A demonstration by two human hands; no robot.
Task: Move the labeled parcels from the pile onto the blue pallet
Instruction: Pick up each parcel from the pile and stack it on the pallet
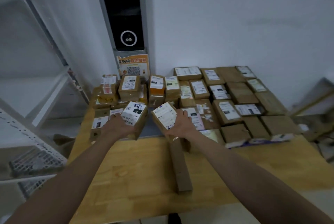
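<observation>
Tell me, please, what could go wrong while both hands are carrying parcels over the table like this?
The left hand and right hand each hold a tilted parcel one-handed, so either might slip. The long brown box lying on the wooden table under the right forearm could be knocked. The rows on the right are tightly packed, leaving little room.

Dim light; a pale wall [235,16] rises behind the wooden worktop [144,166], white metal shelving [36,82] to its left.
</observation>
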